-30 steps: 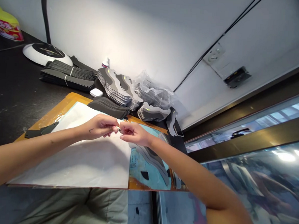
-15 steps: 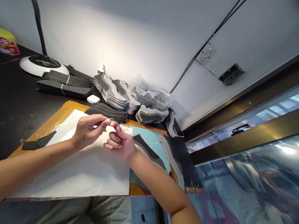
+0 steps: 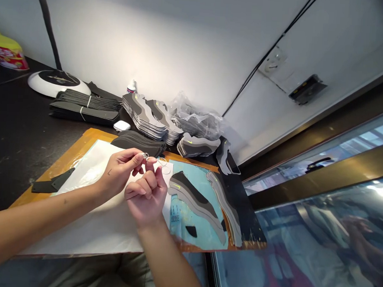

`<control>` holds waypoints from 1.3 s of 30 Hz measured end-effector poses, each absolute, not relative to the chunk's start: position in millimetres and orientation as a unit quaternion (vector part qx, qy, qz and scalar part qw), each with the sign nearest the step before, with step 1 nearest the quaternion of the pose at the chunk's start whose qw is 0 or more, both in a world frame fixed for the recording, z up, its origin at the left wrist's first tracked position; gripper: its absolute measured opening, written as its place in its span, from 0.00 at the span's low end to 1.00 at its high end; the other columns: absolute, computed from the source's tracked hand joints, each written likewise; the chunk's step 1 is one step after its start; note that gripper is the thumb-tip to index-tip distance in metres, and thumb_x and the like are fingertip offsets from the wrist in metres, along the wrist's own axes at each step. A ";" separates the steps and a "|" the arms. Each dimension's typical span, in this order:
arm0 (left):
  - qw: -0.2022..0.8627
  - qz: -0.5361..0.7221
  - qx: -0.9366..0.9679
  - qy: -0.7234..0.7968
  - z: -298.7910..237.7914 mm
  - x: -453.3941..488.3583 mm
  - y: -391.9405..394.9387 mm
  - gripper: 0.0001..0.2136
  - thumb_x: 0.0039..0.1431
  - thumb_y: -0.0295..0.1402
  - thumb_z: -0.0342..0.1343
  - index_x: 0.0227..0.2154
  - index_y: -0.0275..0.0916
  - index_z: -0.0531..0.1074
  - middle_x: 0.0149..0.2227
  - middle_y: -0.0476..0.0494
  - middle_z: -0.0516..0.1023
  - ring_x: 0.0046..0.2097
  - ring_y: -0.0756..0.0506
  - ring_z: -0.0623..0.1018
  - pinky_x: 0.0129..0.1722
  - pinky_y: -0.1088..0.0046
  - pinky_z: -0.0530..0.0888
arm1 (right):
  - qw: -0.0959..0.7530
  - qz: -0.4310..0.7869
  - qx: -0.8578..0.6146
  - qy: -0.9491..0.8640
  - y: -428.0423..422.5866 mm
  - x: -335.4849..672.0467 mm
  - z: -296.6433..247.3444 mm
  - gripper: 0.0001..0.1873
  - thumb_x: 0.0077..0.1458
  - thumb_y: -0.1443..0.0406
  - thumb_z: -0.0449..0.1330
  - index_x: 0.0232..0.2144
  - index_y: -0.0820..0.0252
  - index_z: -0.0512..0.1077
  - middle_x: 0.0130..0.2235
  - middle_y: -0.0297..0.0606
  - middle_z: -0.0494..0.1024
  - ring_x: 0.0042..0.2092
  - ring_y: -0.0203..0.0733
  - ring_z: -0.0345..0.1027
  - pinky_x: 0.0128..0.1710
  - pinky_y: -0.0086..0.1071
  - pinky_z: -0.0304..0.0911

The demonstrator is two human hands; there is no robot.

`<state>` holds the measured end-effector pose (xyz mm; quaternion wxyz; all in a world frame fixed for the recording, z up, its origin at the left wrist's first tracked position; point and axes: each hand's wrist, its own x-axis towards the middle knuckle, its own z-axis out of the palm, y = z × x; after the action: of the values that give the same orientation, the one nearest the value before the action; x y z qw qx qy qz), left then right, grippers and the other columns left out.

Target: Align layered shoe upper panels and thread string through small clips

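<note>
Both my hands are raised close together over a white sheet (image 3: 86,223), working on a thin white band (image 3: 162,160), perhaps a rubber band. My left hand (image 3: 120,169) is closed, pinching part of it between thumb and fingertips. Curled with the palm side turned up, my right hand (image 3: 147,197) has its index finger against the pinched part. A loop of the band hangs out past its thumb. To the right, a grey and black shoe upper piece (image 3: 194,202) with a yellow-green swoosh lies on light-blue paper (image 3: 181,225).
Behind the board stand stacks of grey shoe pieces (image 3: 144,119), black pieces (image 3: 139,144) and banded black strips (image 3: 86,111). A lamp base (image 3: 36,84), a small white box (image 3: 121,126) and a plastic bag (image 3: 196,118) are also there. A glass pane (image 3: 302,241) borders the right.
My right hand has moved left and turned its palm upward, its forearm swinging left off the grey shoe piece. The left hand keeps its pinch. The view has shifted slightly.
</note>
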<state>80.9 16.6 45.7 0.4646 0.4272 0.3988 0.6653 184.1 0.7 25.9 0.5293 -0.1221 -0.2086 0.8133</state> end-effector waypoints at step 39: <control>0.305 0.577 0.618 0.439 33.3 72.8 23.7 0.11 0.59 0.34 0.57 0.23 0.37 0.75 0.20 0.49 0.73 0.22 0.50 0.74 0.18 0.78 0.66 | 0.500 0.849 -0.128 -0.109 -7.0 199.6 29.8 0.15 0.71 0.60 0.48 0.41 0.54 0.74 0.19 0.18 0.41 0.21 0.33 0.30 0.36 0.28 0.64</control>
<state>72.8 23.7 33.3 0.3050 0.6180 0.4388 0.5767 199.6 -7.0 29.8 0.5004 -0.1277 -0.1091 0.8494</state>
